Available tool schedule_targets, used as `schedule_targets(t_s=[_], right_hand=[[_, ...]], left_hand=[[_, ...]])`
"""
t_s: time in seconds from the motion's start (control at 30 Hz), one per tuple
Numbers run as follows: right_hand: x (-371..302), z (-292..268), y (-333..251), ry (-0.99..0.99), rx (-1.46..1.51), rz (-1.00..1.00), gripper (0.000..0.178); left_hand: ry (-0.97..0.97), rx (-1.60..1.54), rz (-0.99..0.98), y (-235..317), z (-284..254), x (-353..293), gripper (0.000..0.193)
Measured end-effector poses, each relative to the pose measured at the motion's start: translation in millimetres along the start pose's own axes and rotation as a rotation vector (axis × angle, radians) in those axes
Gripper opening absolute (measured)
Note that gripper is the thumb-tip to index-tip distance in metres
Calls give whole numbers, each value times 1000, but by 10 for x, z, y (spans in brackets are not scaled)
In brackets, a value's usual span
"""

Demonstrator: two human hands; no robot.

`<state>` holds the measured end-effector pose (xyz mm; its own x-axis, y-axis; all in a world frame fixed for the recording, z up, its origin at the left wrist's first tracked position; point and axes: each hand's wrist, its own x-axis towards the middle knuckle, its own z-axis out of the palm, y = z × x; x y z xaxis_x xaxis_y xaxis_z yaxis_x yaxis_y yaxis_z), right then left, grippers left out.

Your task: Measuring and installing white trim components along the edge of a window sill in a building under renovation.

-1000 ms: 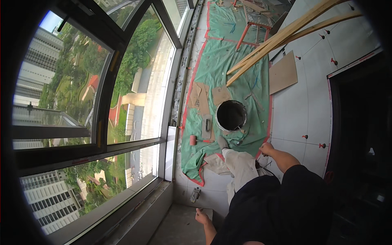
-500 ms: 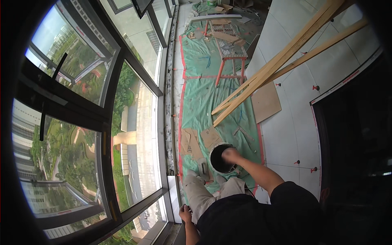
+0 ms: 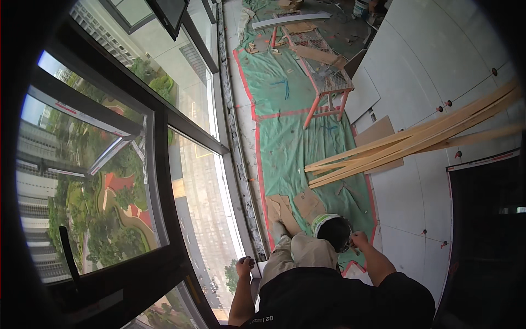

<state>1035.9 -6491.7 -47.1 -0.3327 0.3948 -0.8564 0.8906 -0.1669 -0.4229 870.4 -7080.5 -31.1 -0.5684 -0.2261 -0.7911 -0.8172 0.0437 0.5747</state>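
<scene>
The person's right hand (image 3: 359, 239) reaches down on a nearly straight arm, its fingers curled over the rim of a round dark bucket with a pale rim (image 3: 331, 231), which sits on the green plastic floor sheet (image 3: 296, 148) just beside the person's beige-trousered knee (image 3: 307, 249). The left hand (image 3: 245, 268), arm bent, closes around the edge of the grey window frame (image 3: 235, 192).
</scene>
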Motion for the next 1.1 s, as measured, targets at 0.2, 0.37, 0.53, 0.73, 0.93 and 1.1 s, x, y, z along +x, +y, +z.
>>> schedule_targets(t_s=[0.2, 0.37, 0.53, 0.73, 0.93, 1.1], right_hand=[[-17, 776, -149, 28, 45, -176, 13], [-75, 1571, -652, 35, 424, 275, 7], [711, 1735, -1435, -20, 552, 377, 20], [1830, 1303, -4676, 64, 412, 66, 27], [3024, 715, -7226, 243, 442, -97, 25], [3815, 841, -8556, 190, 445, -107, 23]], left_hand=[[-143, 240, 13, 1954, 444, 1551, 26], [-233, 360, 195, 3559, 1402, 2367, 28], [-435, 448, 256, 4778, 2432, 2801, 31], [-329, 539, 358, 6012, 2943, 3631, 27], [-170, 437, 375, 7514, 3544, 4596, 24], [-133, 435, 351, 8652, 4110, 5907, 28]])
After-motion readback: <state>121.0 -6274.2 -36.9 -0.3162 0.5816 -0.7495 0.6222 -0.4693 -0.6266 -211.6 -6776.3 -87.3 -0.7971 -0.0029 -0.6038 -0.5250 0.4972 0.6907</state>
